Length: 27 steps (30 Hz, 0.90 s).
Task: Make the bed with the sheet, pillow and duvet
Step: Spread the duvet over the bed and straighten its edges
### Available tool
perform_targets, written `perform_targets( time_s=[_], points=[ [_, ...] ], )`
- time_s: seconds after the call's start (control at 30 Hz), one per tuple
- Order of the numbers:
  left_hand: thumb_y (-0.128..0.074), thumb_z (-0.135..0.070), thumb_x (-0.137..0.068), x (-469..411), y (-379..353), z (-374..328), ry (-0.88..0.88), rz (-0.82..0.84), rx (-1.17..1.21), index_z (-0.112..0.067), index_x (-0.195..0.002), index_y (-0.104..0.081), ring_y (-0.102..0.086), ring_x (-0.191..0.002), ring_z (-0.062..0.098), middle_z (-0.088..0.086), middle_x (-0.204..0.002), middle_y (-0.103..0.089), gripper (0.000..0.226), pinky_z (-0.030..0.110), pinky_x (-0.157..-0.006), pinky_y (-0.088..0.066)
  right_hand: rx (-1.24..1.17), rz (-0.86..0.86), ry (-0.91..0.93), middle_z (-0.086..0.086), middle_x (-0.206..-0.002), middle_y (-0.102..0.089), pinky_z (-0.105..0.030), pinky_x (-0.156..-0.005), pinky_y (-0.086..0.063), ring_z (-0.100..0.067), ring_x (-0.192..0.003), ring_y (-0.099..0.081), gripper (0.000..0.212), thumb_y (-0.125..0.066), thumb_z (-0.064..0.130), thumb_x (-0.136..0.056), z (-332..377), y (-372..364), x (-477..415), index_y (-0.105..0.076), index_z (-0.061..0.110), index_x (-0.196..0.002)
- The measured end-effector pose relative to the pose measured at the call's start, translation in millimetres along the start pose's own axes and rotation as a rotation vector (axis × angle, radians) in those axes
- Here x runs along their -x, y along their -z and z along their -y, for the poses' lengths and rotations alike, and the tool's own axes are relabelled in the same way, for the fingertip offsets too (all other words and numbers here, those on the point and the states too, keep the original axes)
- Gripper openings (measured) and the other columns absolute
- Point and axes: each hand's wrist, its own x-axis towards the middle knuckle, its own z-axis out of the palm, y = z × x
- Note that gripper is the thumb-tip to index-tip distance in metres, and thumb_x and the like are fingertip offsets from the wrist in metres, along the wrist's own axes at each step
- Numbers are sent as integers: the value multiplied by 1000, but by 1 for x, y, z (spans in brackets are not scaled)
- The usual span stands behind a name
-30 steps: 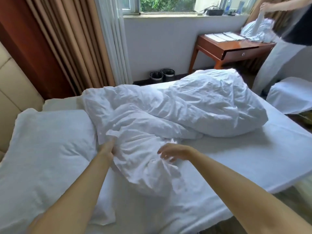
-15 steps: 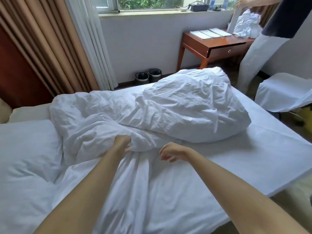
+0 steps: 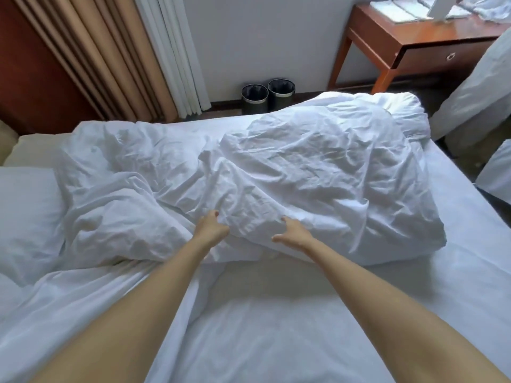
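Note:
A crumpled white duvet (image 3: 318,175) lies bunched across the far half of the bed, on the white sheet (image 3: 304,341). A white pillow (image 3: 25,211) sits at the left edge, partly under the duvet's loose end. My left hand (image 3: 211,229) grips a fold at the near edge of the duvet's bulky part. My right hand (image 3: 290,233) rests on the same edge a little to the right, thumb and forefinger spread; its other fingers are hidden by the fabric.
Two black bins (image 3: 266,95) stand on the floor beyond the bed by the wall. A wooden desk (image 3: 428,37) with papers is at the back right. Beige curtains (image 3: 110,51) hang at the back left. White-covered furniture (image 3: 475,92) stands right of the bed.
Both hands have reached forward from the loose left fold to the near edge of the duvet's bulky part. The view has tilted down, and the person at the desk is out of view.

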Motion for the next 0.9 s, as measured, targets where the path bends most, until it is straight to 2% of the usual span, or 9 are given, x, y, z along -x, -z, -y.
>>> perform_targets(
  time_s=[0.17,0.27,0.4,0.5,0.57,0.63,0.73,0.83,0.9],
  points=[
    [-56,-8,-85,-53,-21,4,-218,70,-344,-10,-145,-26,-32,-135,25,12,-148,-27,67,30,-103,-34,187,18,-69,-7,-158,9,-51,-117,-11,-29,-146,6,106,-70,38,-79,-3,-19,-58,4,13,-150],
    [-59,-13,-85,-83,-35,15,-324,77,-632,-11,-149,-11,-17,-143,23,8,-156,-8,79,35,-107,-33,313,16,-121,-9,-158,8,-52,-115,-4,-28,-146,8,109,-70,35,-79,-13,-29,-85,10,10,-149],
    [-64,-25,-85,-114,-52,12,-476,78,-1003,-13,-149,13,11,-147,20,2,-156,22,101,43,-117,-12,476,-201,-39,-16,-136,-44,-40,-109,-27,-29,-127,-42,48,-50,2,-86,-30,-31,-108,-38,5,-132],
    [-64,-26,-84,-124,-66,2,-594,80,-1167,-12,-148,17,14,-146,21,5,-156,24,104,48,-116,-4,301,-251,-10,-24,-113,-59,-35,-79,-37,-36,-107,-54,17,-44,-2,-85,-30,-16,-107,-47,12,-75],
    [-60,-20,-86,-128,-77,-8,-635,49,-1163,-12,-148,15,12,-146,21,5,-157,19,98,49,-116,3,170,-232,-22,-25,-91,-59,-36,-68,-26,-39,-95,-51,26,-41,3,-80,-25,0,-103,-33,13,-58],
    [-53,-14,-88,-130,-84,-24,-667,8,-1084,-12,-149,-7,-7,-146,21,7,-157,-9,76,46,-117,0,24,-209,0,-26,-87,-60,-36,-70,-30,-38,-92,-51,22,-31,17,-66,-19,15,-95,-50,7,-63],
    [-49,-10,-87,-120,-81,-52,-665,1,-928,-11,-122,-51,-52,-118,29,11,-125,-54,35,36,-99,-35,-82,-177,20,-26,-93,-60,-31,-68,-33,-33,-90,-53,41,-27,17,-58,-18,30,-78,-61,3,-75],
    [-46,-7,-85,-96,-64,-71,-648,-37,-891,-9,-110,-61,-58,-106,35,16,-112,-62,30,36,-84,-45,-276,-197,0,-6,-62,-36,-30,-58,-20,-23,-65,-33,23,-38,5,-71,-19,40,-56,-31,18,-53],
    [-45,-6,-84,-80,-51,-77,-614,-72,-823,-5,-107,-63,-59,-103,37,19,-109,-62,29,36,-82,-45,-384,-275,-40,0,-56,-34,-31,-54,-22,-17,-56,-31,20,-46,15,-69,-19,50,-39,-34,18,-53]
  ],
)
